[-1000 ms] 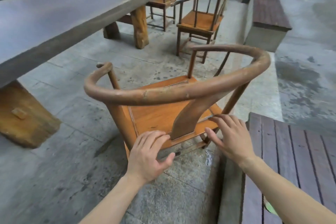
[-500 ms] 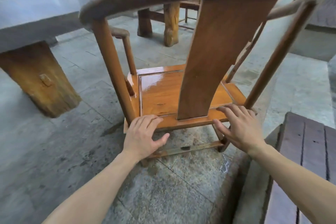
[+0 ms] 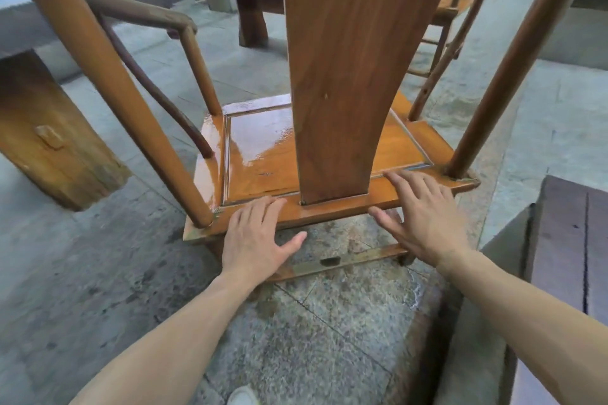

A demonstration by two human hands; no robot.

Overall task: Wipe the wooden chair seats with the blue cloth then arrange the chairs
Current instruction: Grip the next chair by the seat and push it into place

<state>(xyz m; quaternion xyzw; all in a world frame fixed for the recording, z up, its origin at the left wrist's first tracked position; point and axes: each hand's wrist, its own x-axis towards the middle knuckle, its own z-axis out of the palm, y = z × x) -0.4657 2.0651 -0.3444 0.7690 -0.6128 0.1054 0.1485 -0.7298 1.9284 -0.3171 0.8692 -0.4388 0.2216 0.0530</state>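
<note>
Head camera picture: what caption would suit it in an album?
Both hands rest flat on the rear edge of a wet wooden chair seat.

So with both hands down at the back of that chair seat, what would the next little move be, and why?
Probably curl the fingers under the seat's back rail and grip it to shift the chair. The left hand and right hand lie flat on either side of the backrest board, holding nothing, and no cloth is in view.

I see soft, even daylight; the wet chair seat glares, and edges bend and blur slightly.
</note>
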